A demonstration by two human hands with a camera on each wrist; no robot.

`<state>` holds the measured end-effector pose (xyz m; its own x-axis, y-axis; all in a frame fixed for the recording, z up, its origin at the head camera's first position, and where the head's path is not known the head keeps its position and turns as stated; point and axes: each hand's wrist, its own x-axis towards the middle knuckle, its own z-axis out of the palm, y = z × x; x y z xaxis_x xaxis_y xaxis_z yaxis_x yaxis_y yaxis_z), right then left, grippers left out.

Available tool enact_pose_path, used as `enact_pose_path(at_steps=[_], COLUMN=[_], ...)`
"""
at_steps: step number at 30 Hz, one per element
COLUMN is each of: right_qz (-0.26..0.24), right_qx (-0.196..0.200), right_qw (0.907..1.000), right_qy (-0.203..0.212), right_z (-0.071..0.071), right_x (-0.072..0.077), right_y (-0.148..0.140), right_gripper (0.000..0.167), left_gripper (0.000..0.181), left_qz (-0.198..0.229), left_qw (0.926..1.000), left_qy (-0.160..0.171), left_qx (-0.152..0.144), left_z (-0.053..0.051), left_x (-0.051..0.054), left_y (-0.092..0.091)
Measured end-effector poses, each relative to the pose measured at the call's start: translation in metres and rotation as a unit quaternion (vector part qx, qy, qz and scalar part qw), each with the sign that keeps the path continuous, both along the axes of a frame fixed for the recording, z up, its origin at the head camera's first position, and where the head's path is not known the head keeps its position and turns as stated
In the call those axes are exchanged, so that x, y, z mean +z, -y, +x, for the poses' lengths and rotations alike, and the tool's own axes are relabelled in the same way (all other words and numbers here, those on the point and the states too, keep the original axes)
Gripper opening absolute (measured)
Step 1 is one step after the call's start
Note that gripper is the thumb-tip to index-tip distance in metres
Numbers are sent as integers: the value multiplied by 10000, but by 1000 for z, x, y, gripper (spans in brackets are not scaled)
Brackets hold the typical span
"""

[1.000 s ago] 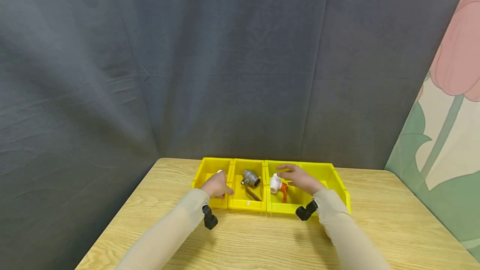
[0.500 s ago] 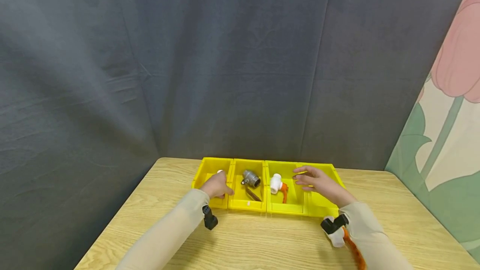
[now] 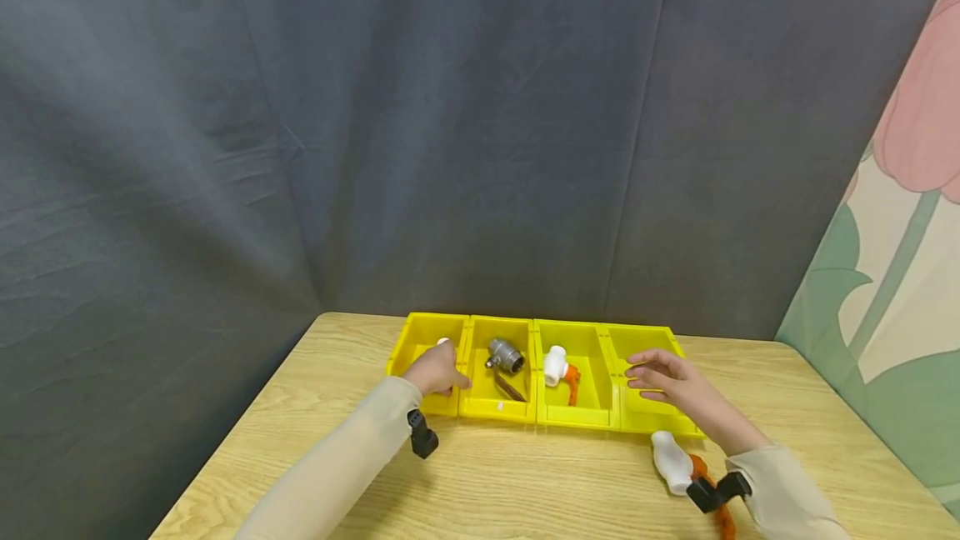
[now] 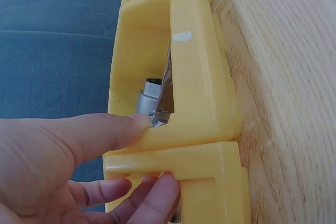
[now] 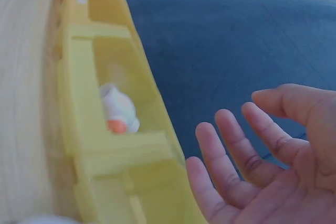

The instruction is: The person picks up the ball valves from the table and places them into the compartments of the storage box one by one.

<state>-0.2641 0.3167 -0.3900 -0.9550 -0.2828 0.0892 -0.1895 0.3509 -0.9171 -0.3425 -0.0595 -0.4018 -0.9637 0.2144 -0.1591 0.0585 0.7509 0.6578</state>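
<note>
Four-sided yellow bins stand side by side in a row. My left hand [image 3: 437, 369] pinches the adjoining walls of the leftmost bin [image 3: 427, 326] and the second bin [image 4: 197, 98], thumb on one side and fingers on the other. A grey metal ball valve [image 3: 506, 355] with a dark lever lies in that second bin. In the third bin [image 3: 577, 416] rests a white plastic ball valve [image 3: 555, 365] with an orange handle. My right hand [image 3: 678, 383] hovers over the rightmost bin [image 3: 652, 422], fingers apart and holding nothing.
Another white valve [image 3: 672, 463] with an orange handle lies on the wooden table [image 3: 525, 490] in front of the rightmost bin, partly behind my right wrist's camera. A small white piece shows beside my left hand. A grey curtain [image 3: 480, 148] hangs behind the table.
My right hand has moved right, from above the third bin to the rightmost one, uncovering the white valve on the table. The left hand keeps its hold on the bin walls.
</note>
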Motion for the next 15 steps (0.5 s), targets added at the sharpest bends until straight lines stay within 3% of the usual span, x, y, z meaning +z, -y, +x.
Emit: enact_pose_path(at_steps=[15], right_qz=[197], right_qx=[49], right_qw=[9990], right_qy=[392], right_z=[24], right_x=[-25], right_y=[-32], right_gripper=[37], left_gripper=[41], left_qz=[6], left_qw=[10000], left_qy=[-30], left_qx=[-40], left_z=[5], left_x=[3], left_y=[1])
